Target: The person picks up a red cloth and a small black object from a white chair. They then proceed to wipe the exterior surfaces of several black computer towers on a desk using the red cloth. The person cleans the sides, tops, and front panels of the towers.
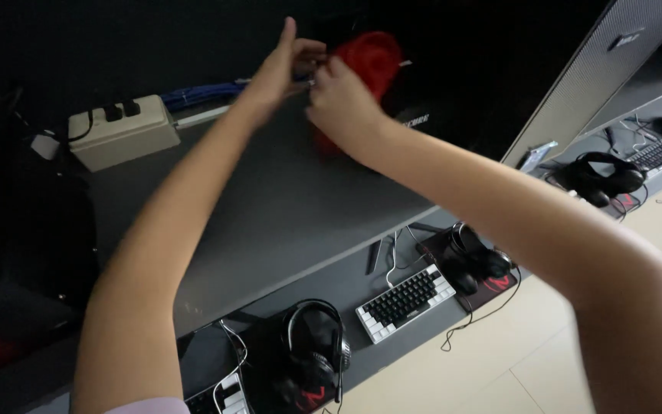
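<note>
- The left hand and right hand are bare, without gloves or rings.
- Both forearms are uncovered.
- A pale pink sleeve edge shows on the left arm.

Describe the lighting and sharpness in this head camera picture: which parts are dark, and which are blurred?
Head view: the upper left is almost black, hiding detail behind the beige power strip; the pale floor at lower right is brightly lit. The left hand and right hand, at the red rounded object, look slightly soft, and the near forearms are blurred.
</note>
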